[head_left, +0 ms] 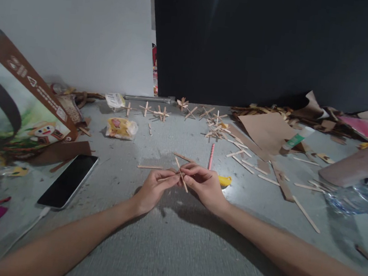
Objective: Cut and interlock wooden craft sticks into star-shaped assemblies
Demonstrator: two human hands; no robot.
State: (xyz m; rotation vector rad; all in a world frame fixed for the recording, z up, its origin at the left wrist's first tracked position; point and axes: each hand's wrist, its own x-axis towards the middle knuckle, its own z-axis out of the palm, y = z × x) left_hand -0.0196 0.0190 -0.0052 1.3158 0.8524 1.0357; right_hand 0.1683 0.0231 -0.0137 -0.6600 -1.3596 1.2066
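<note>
Both hands meet above the middle of the table, pinching thin wooden craft sticks that cross each other. My left hand is closed on one stick from the left side. My right hand grips the crossing from the right, its fingertips hiding part of the joint. Just beyond the fingers lies another craft stick, and a further loose stick rests to the left. A yellow object sits partly behind my right hand, near a pink striped straw-like stick.
Several crossed-stick pieces stand along the back. Loose sticks, cardboard, a glue stick and a clear plastic bottle occupy the right. At left are a phone on a cable, a printed box and a wrapped snack.
</note>
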